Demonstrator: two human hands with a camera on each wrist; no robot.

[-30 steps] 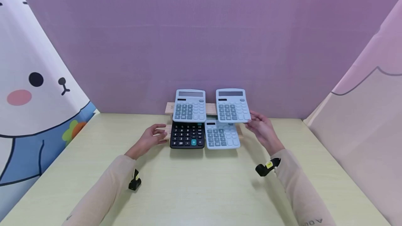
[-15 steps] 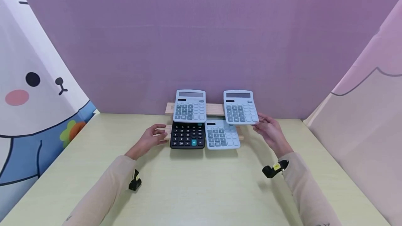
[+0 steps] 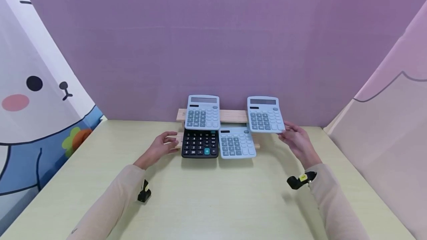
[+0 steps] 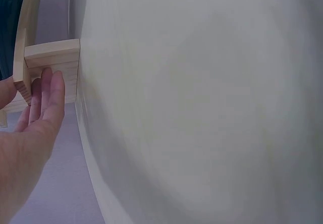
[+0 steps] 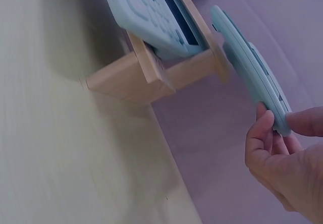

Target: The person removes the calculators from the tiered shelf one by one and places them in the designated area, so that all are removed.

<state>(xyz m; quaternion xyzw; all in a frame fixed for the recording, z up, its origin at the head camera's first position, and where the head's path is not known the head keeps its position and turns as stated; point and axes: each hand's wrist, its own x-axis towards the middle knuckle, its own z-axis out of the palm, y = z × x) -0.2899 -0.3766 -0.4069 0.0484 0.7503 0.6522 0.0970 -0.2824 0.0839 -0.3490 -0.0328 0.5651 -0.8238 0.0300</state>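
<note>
Spanning the whole foreground: pale table (image 3: 213, 203), purple backdrop behind. Standing at its far edge: two-tier wooden rack (image 3: 233, 115), carrying a blue calculator (image 3: 203, 112) on the upper left, a black calculator (image 3: 199, 143) and another blue one (image 3: 237, 142) on the lower tier. Hanging in the air off the rack's right end, clear of the upper ledge: the lifted calculator (image 3: 265, 114), pinched at its lower right corner by the right hand (image 3: 298, 142), thumb on the face and fingers (image 5: 262, 133) behind. Resting against the rack's left end block: left hand (image 3: 162, 146), fingers (image 4: 50, 95) straight, thumb behind the block, more bracing than gripping.

Risk, judged from the hold: a corner pinch on a wide flat body, so likely to pivot or slip and drop onto the lower blue one or the table; a knock from it, or a lapse in the left hand's bracing, could jolt the rack and slide the others off.

Compared with a second ago: lifted calculator further right and off the ledge, right hand moved with it; left hand and the other three unchanged.
</note>
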